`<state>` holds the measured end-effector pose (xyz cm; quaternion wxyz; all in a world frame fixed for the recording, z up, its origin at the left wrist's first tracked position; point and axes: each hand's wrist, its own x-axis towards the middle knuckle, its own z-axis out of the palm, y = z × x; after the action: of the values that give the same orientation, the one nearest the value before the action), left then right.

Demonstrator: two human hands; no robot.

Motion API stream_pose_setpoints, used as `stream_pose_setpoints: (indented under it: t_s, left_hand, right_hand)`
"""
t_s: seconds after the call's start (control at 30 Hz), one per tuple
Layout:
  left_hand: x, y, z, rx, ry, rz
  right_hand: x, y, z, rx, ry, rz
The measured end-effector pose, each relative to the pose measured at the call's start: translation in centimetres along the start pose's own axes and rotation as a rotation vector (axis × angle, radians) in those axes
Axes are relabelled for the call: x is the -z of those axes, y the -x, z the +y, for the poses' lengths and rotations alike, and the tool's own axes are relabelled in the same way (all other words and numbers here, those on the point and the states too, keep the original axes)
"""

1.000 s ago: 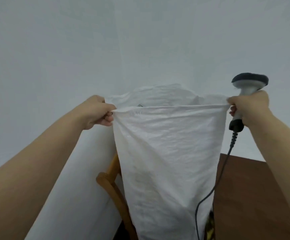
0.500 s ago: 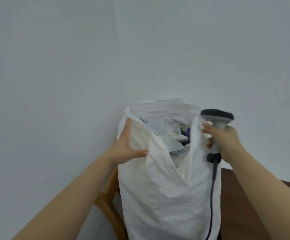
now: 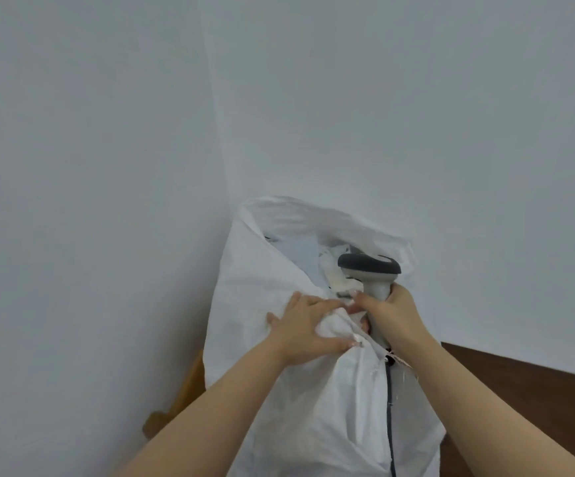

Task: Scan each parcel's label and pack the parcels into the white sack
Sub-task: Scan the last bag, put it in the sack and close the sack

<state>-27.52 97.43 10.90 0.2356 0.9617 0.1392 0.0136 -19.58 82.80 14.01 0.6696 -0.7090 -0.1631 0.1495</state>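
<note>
Woven white plastic sack (image 3: 279, 280) stands upright in the corner of the room, against the pale grey wall (image 3: 90, 149), and it fills the middle of the view. Its mouth gapes at the back, where the far rim rises higher than the near one. Inside the mouth show several parcels (image 3: 308, 258) in white and pale blue wrapping, piled close to the top; their labels are too blurred to read.

Both bare forearms reach forward to the near rim. The left hand (image 3: 308, 327) lies over a bunched fold of the sack's near edge, its fingers curled round the gathered cloth and its thumb pressed against the fold from below. The right hand (image 3: 387, 313) meets it there, the two hands touching at the fingertips. The right hand's fingers are wrapped round the pale grey handle of a handheld barcode scanner (image 3: 370, 270), which stands upright with its dark grey head above the fist, just over the parcels. Whether the right forefinger also pinches the sack's edge I cannot tell. From the handle's foot a dark cable (image 3: 389, 411) hangs down the front of the sack.

Behind the sack on the left, part of a light wooden chair (image 3: 184, 394) shows. On the right lies a dark brown wooden tabletop (image 3: 526, 394), beside the sack.
</note>
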Motion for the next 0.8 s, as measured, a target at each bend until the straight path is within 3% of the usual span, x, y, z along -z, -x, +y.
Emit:
stream_pose_setpoints:
  t_s: [0.13, 0.23, 0.33, 0.5, 0.6, 0.7, 0.8]
  left_hand:
    - [-0.8, -1.7, 0.1, 0.046, -0.211, -0.021]
    - [-1.1, -2.7, -0.8, 0.111, -0.194, 0.008]
    - [-1.3, -3.6, -1.7, 0.138, -0.189, 0.023]
    - [-0.9, -4.1, -2.1, 0.167, -0.163, 0.01]
    - [-0.4, -4.2, -1.9, 0.222, -0.095, 0.069]
    - [-0.6, -4.7, -1.6, 0.267, -0.108, 0.15]
    - [-0.9, -5.6, -1.6, 0.34, -0.054, 0.264]
  right_hand:
    - [2.6, -3.7, -0.3, 0.059, 0.041, 0.159]
    - [4.9, -7.6, -1.3, 0.086, 0.08, 0.312]
    - [6.5, -11.4, -1.8, -0.018, 0.101, 0.338]
    - [5.5, -14.5, -0.4, -0.21, 0.206, 0.185]
    - [3.7, -14.8, -0.4, -0.133, 0.215, 0.092]
    - [1.4, -13.2, -0.5, 0.012, 0.266, -0.133]
    - [-0.1, -11.5, 1.2, 0.03, 0.344, -0.296]
